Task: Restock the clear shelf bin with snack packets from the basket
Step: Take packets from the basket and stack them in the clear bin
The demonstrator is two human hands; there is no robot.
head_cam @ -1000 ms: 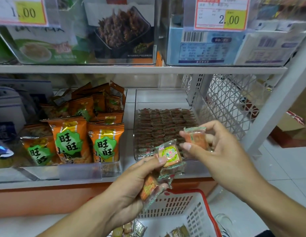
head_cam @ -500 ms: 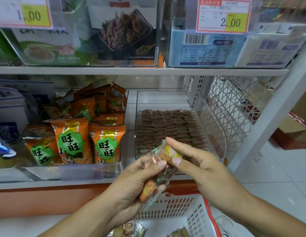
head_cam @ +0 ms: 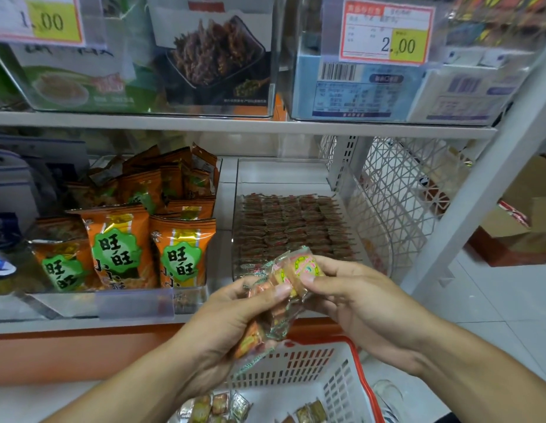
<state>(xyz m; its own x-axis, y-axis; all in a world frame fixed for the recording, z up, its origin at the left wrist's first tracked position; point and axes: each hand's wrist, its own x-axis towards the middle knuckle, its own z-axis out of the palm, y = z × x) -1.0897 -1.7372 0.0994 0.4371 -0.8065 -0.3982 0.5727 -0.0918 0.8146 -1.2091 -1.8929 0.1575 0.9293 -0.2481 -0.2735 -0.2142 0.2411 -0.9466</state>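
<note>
Vs 0.5 s ago: right hand (head_cam: pixel 354 297) has slid its grip further onto the top packet (head_cam: pixel 302 267), thumb now across its front; left hand (head_cam: pixel 232 319) is much as it was. Both hands meet in front of the shelf edge, above the basket (head_cam: pixel 314 370). Left hand is curled round a bunch of small snack packets (head_cam: pixel 265 319), thumb pressing them from the front; right hand pinches the top packet btwn thumb and fingers, palm toward the left hand. Clear shelf bin (head_cam: pixel 366 209) sits just behind the hands on the lower shelf, w/ neat rows of packets filling its rear and middle. Basket, white w/ red rim, is below the hands; a few loose packets lie on its bottom. Orange snack bags (head_cam: pixel 119 245) stand in the bin to the left.
</note>
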